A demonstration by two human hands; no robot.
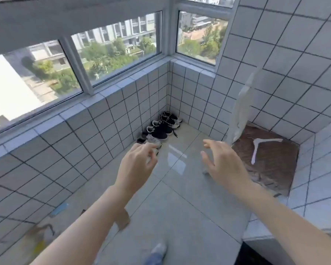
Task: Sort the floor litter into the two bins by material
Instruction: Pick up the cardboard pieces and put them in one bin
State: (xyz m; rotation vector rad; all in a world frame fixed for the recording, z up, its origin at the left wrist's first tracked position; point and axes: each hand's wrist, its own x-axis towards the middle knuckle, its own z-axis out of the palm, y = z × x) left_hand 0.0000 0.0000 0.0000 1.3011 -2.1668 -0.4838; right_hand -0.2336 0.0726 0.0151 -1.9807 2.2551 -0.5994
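The tiled balcony floor (180, 207) took up most of the view, walled on the far side by a low tiled ledge under the windows (107, 46). No bin showed anywhere in the picture, so where the litter was meant to go could not be told from here.

At the right, a raised tiled worktop (313, 169) held a sunken brown basin (271, 165) with a white hanger (260, 148) lying in it, probably parked there out of the way. A pale cloth (241, 104) hung down above the basin's near edge.

A row of shoes (161, 129) sat tucked into the far corner against the wall, likely stored rather than dropped, so they did not read as litter.

The litter itself lay low at the left, close to the wall: a brown cardboard piece (122, 219) partly behind the left forearm, a blue strip (59, 208), and a blurred brown and yellow scrap (42, 238) too smeared to name.

Both arms reached forward, well above the floor. The left hand (136, 165) had its fingers loosely curled and held nothing; the right hand (222, 165) was spread wide, also bare. Neither touched any litter, which suggested the sorting had yet to start on these pieces.
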